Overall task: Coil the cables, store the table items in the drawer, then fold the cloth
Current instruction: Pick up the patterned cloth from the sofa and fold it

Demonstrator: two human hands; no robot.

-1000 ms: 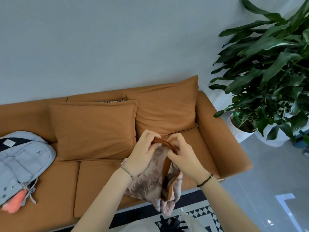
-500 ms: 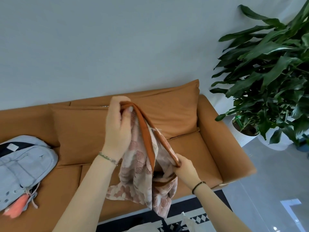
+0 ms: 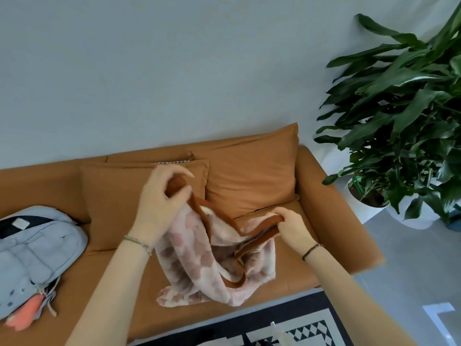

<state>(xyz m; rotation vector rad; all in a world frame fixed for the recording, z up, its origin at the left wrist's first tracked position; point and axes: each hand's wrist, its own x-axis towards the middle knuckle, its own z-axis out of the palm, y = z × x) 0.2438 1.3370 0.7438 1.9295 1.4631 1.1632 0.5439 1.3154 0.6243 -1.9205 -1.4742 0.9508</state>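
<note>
holding cloth (image 3: 189, 248) before orange sofa (image 3: 331, 221); plant (image 3: 404, 116) beside

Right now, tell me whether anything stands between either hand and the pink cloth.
Nothing visible does. The left hand and right hand each already pinch the rust-brown border of the pink patterned cloth, held over the orange sofa.

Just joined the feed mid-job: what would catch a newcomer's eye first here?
The pink cloth with a rust border, held up at centre between both hands: the left hand pinches the border high up, and the right hand grips it lower, to the right. Behind it runs an orange sofa with a grey backpack at its left end. A big leafy plant fills the right edge.
</note>
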